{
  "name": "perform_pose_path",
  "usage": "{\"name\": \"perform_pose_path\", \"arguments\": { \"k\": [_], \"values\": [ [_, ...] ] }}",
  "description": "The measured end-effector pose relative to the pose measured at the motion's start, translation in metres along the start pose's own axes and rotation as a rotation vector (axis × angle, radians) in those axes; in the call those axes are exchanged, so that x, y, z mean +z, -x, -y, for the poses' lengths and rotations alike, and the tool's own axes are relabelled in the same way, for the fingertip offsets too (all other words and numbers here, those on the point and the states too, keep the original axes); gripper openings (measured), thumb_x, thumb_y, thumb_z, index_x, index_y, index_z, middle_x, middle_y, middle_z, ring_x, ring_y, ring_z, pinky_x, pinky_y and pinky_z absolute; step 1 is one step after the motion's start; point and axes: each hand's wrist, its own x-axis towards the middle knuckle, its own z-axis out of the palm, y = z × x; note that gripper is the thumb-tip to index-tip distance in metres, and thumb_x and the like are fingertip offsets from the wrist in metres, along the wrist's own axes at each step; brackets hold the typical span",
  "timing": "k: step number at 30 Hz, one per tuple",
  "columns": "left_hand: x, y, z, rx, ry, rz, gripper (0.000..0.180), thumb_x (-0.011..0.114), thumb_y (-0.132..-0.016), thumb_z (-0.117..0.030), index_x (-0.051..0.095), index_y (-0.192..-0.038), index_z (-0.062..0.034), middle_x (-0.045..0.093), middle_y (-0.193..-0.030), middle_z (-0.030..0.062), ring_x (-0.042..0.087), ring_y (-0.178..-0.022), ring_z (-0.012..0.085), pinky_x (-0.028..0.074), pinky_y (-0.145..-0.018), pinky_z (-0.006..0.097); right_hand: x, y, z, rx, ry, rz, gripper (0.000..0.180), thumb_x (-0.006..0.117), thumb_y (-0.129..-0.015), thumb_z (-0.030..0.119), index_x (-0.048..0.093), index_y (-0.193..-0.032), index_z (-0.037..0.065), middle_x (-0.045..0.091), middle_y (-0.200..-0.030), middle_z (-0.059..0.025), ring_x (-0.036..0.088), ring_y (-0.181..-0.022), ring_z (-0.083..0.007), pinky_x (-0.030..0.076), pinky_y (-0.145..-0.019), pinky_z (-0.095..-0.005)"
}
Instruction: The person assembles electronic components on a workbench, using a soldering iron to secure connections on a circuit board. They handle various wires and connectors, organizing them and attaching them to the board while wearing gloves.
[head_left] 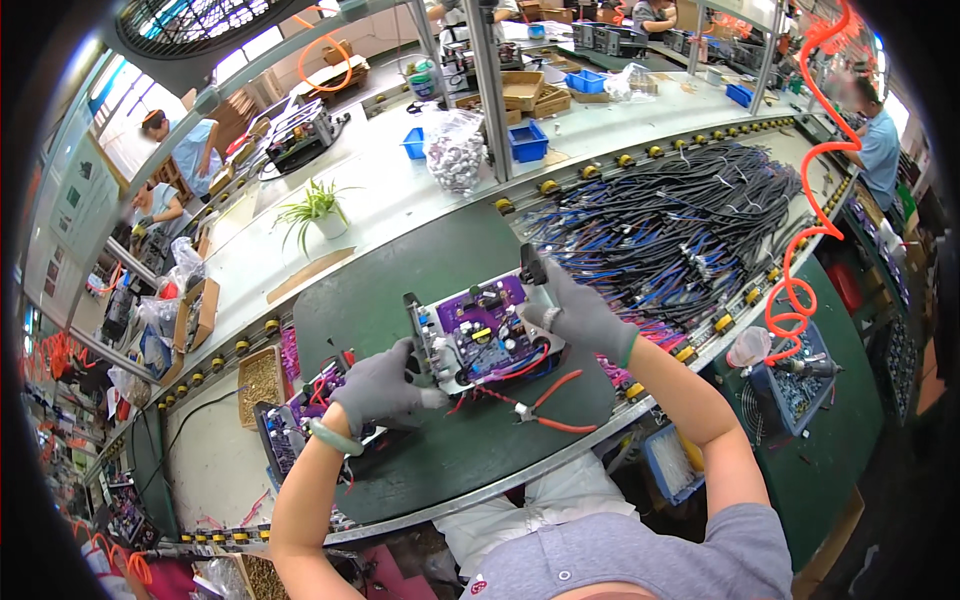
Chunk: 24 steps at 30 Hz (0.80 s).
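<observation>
A purple circuit board assembly [487,325] with black end panels and red wires sits tilted over the green work mat [470,450]. My left hand [382,388], in a grey glove, grips its lower left end, thumb stretched along the near side. On the right end, my gloved right hand [585,315] is closed around the edge beside the black panel. Wire cutters [550,408] with orange handles lie on the mat just in front of the assembly. Partly behind my left hand and wrist, a second purple board unit [285,430] rests at the mat's left.
A large heap of black cables [690,220] with blue ends covers the right back. An orange coiled hose [800,250] hangs at the right, above a blue bin [795,390] of small parts. A potted plant [325,215] and a metal post [490,100] stand beyond the mat.
</observation>
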Motion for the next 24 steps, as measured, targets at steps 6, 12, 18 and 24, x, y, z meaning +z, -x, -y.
{"name": "perform_pose_path", "arguments": {
  "k": [6,12,18,24],
  "values": [
    [-0.004,0.028,0.034,0.013,-0.056,-0.076,0.096,0.08,-0.061,-0.061,0.052,-0.133,-0.0051,0.07,-0.109,0.0199,0.067,-0.104,0.0379,0.052,-0.089,0.041,0.031,-0.062,-0.067,0.405,-1.182,0.204,0.037,0.068,-0.094,0.031,0.062,-0.117,0.004,0.068,-0.105,-0.0022,0.065,-0.087,-0.0121,0.053,-0.076,-0.029],
    [-0.004,0.021,0.032,0.047,-0.076,-0.113,0.086,0.08,-0.061,-0.059,0.058,-0.123,-0.0038,0.071,-0.102,0.0198,0.068,-0.097,0.0376,0.053,-0.084,0.042,0.056,-0.136,-0.053,0.213,-0.982,0.0,0.019,0.072,-0.09,0.024,0.073,-0.087,0.005,0.068,-0.073,-0.0011,0.06,-0.068,-0.0107,0.048,-0.06,-0.0286],
    [-0.007,0.019,0.028,0.033,-0.161,-0.051,0.101,0.078,-0.063,-0.067,0.051,-0.134,-0.002,0.069,-0.109,0.0197,0.068,-0.102,0.0357,0.053,-0.088,0.042,0.019,-0.132,0.041,-0.182,-0.087,0.223,0.023,0.074,-0.085,0.021,0.077,-0.101,0.004,0.074,-0.084,-0.0076,0.064,-0.073,-0.0118,0.052,-0.07,-0.0288],
    [-0.004,0.021,0.03,0.034,-0.135,-0.097,0.094,0.078,-0.061,-0.064,0.055,-0.124,0.0008,0.069,-0.103,0.0221,0.068,-0.098,0.0379,0.053,-0.086,0.043,0.035,-0.099,0.079,-0.257,0.259,0.397,0.025,0.063,-0.09,0.01,0.073,-0.113,0.007,0.074,-0.104,-0.0126,0.069,-0.092,-0.019,0.053,-0.088,-0.032]
  ]
}}
